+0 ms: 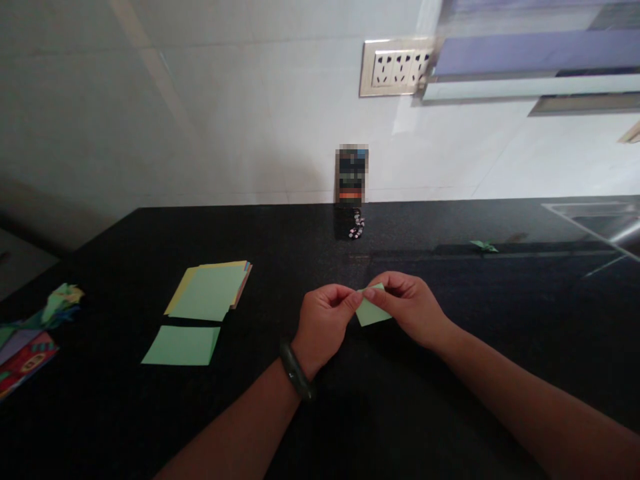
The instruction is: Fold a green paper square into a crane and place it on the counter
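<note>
Both of my hands meet over the middle of a black countertop (380, 413) and pinch one small folded piece of green paper (373, 312). My left hand (325, 320), with a dark bangle on its wrist, is closed on the paper's top left corner. My right hand (407, 305) is closed on its top right edge. The paper hangs a little above the counter between the fingertips.
A stack of coloured paper sheets (210, 290) lies to the left, with a single green sheet (183, 345) in front of it. Folded paper shapes and a packet (30, 333) sit at the far left edge. A small green folded piece (483, 246) lies far right. A dark object (353, 177) leans against the wall.
</note>
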